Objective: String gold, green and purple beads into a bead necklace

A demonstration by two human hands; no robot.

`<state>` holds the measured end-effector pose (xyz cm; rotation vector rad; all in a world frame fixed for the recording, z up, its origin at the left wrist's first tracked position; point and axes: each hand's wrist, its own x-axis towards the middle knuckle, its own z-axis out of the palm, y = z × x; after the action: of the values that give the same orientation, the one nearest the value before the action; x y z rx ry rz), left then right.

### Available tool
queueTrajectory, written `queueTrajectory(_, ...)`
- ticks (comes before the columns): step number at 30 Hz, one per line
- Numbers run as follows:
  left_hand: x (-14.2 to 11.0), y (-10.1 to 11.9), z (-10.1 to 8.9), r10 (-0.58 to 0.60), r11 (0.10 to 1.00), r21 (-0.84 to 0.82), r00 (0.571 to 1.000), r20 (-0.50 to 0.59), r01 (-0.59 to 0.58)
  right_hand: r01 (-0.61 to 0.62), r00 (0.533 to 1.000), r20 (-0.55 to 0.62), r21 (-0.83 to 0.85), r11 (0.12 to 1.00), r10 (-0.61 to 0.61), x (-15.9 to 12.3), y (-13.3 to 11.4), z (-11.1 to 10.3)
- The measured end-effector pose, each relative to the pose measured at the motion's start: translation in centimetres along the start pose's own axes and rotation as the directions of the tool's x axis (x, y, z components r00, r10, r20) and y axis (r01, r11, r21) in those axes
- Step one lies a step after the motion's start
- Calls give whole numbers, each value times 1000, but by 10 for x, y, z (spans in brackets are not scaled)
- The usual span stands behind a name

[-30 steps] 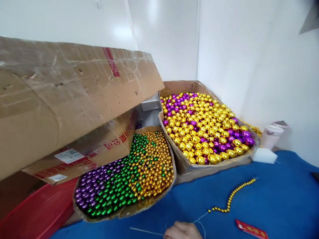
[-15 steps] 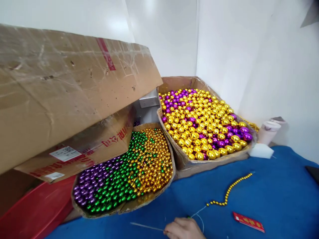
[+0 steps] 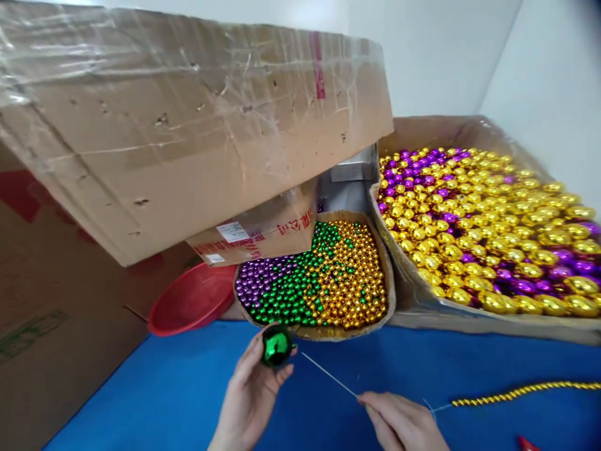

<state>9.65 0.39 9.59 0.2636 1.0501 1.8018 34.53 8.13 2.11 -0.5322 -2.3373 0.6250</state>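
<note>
A white wall (image 3: 436, 56) stands behind a blue covered table (image 3: 154, 388); over it, toward the front, a large, round, mirror-glossy green ball (image 3: 277, 346) sits in the left hand (image 3: 248, 388), thumb and fingers curled about it, its face dark with one bright green reflection; a small dark bit at its right edge is too small to make out; the right hand (image 3: 399, 416) pinches a thin, straight, pale needle (image 3: 331, 376), its tip apart from the ball and pointing toward it; the needle's rear end is hidden by the fingers; a pale thread (image 3: 441, 408) shows beyond that hand, leading to a strand of small shiny gold beads (image 3: 521, 394) cut off at the right edge; behind the ball stands a low cardboard box (image 3: 390, 282) of purple, green and gold beads, partly hidden by a tilted, tape-covered brown carton (image 3: 225, 138); left of it rests a round red plastic basin (image 3: 201, 291); a red object (image 3: 526, 445) at the bottom edge is mostly cut off.
</note>
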Motion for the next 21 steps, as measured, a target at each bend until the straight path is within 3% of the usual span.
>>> queueTrajectory(4, 10, -24, 18, -92, 993, -65, 993, 73, 97, -24, 998, -51, -35, 999, 22, -3, 0, -9)
queueTrajectory(9, 14, -28, 20, -131, 988, -65, 987, 92, 137, -60, 998, -5, -65, 996, 59, -8, 6, -10)
queueTrajectory(14, 13, -32, 21, -97, 994, 64, 988, 124, 90, -52, 999, 4, -89, 995, 52, -7, 10, -10)
queueTrajectory(18, 4, -42, 24, -76, 954, 298, 956, 282, -12, -67, 998, -25, -74, 995, 65, -3, 11, -5)
queueTrajectory(21, -2, -48, 25, -75, 932, 355, 925, 372, -68, -104, 995, -13, 10, 995, 104, -2, 12, -3)
